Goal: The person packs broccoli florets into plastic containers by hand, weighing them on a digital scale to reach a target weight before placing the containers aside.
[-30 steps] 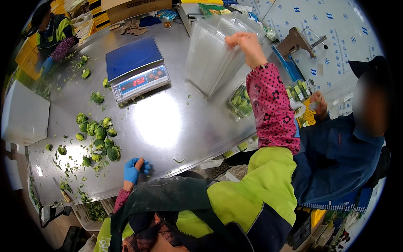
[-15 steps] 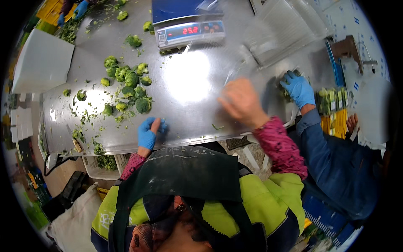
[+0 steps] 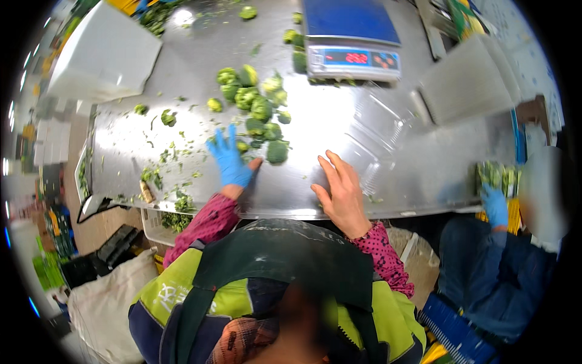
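My left hand point(image 3: 233, 165), in a blue glove with the thumb bare, is open with fingers spread at the near edge of a cluster of green broccoli florets point(image 3: 261, 109). The fingertips come close to a small floret point(image 3: 242, 147); whether they touch it I cannot tell. Bare and empty, my right hand point(image 3: 345, 191) hovers over the steel table with its fingers apart. Just beyond it lies a clear plastic tray point(image 3: 379, 130), hard to make out against the shiny metal.
A digital scale point(image 3: 354, 57) with a blue platform stands at the back. Right of it is a stack of clear trays point(image 3: 470, 79). A white bin point(image 3: 103, 54) sits far left, a knife handle point(image 3: 146, 192) near the front edge. A co-worker's gloved hand point(image 3: 495, 206) touches packed greens point(image 3: 500, 176).
The view has shifted. My right hand has stopped its quick motion, and a clear tray lies on the table. My left hand has opened toward the broccoli. The co-worker's hand has moved nearer the crate.
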Available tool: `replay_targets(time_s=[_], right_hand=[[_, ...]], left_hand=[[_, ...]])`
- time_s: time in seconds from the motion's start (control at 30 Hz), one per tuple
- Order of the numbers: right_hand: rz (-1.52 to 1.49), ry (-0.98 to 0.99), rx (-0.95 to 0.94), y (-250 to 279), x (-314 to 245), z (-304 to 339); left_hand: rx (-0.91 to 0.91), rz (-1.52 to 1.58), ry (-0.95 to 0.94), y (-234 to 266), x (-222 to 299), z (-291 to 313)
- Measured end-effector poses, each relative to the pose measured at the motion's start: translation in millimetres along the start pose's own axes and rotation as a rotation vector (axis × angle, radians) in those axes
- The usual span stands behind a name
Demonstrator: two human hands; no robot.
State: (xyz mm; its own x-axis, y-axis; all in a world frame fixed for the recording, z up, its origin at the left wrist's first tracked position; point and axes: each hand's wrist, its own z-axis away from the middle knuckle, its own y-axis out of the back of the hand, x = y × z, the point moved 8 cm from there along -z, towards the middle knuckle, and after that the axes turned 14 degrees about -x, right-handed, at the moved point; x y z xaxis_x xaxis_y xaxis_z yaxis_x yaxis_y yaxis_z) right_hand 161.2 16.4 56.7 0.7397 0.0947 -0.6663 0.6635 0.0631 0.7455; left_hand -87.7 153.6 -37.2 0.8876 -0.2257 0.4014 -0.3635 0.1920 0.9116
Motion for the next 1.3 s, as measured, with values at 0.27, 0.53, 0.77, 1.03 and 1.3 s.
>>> replay_targets(time_s=[0.27,0.53,0.77,1.03,1.3], right_hand=[[0.217,-0.354,-0.307,-91.4,-6.2,-128.4],[0.102,-0.502,-0.544,-89.0,28.3,-206.5],[0.092,-0.430,-0.638,-112.4,24.7,-240.8],[0.028,-0.316,-0.486,-111.1,21.6,-231.3],[-0.142,-0.166,-0.273,-53.0,-3.7,-182.7]], left_hand=[[-0.055,0.359,-0.256,24.2,13.0,-59.5],[-0.506,-0.054,-0.160,53.9,-38.9,-148.0],[-0.665,-0.021,-0.403,19.8,-17.3,-189.2],[-0.488,0.567,-0.463,11.5,-27.1,-160.1],[-0.426,0.963,-0.442,61.9,21.7,-102.9]])
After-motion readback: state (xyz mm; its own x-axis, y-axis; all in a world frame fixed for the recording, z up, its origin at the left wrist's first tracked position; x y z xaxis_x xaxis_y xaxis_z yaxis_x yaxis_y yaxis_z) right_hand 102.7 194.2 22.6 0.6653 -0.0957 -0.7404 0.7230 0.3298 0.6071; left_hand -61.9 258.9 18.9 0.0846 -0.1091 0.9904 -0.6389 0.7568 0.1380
